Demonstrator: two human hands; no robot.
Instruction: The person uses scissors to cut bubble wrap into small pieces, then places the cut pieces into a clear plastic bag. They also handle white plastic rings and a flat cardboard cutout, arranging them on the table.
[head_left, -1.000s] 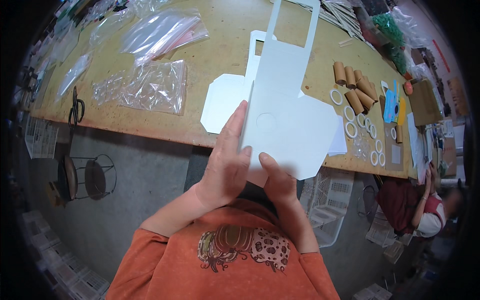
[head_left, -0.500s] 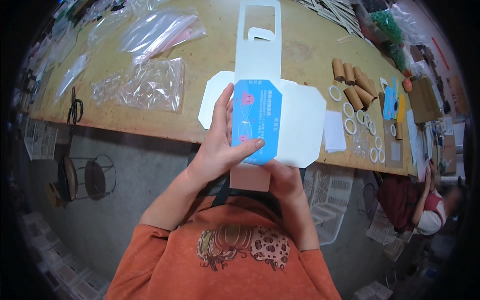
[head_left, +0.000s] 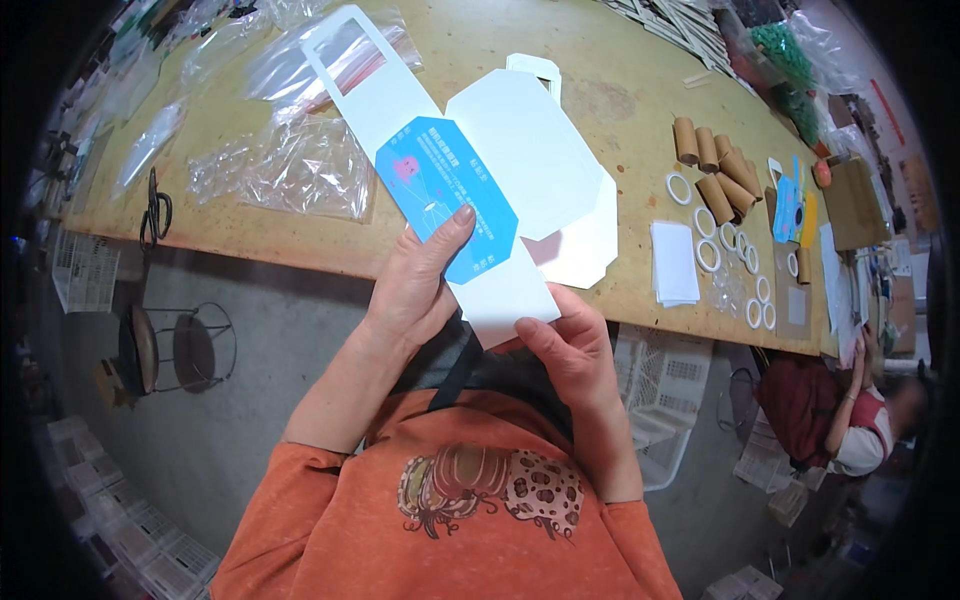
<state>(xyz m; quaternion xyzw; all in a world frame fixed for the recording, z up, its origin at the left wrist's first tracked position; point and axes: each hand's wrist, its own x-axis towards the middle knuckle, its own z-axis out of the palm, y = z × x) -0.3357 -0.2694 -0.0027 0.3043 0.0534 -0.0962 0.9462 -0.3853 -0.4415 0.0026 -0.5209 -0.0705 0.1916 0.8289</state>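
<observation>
A flat white die-cut card (head_left: 530, 150) is held in front of me, tilted with its long window-ended strip toward the far left. Across its middle lies a blue printed panel (head_left: 458, 215) with a pink figure and thin lines. My left hand (head_left: 405, 290) is closed on the card, thumb on the blue panel and the other fingers hidden beneath. At the near end, my right hand (head_left: 580, 345) pinches the corner of the white flap, thumb on top. Another white card (head_left: 590, 262) shows under the held one, at the table edge.
On the table (head_left: 300, 240) are clear plastic bags (head_left: 310, 170) and black scissors (head_left: 155, 212) at left. Brown cardboard tubes (head_left: 735, 175), white rings (head_left: 707, 255) and white paper sheets (head_left: 675, 262) lie at right. Another person (head_left: 855, 400) sits at far right; a stool (head_left: 190, 350) stands left.
The card has turned counterclockwise, its window strip swinging left. My right hand has come out from beneath to pinch the near flap. My left thumb has shifted up and left with the panel.
</observation>
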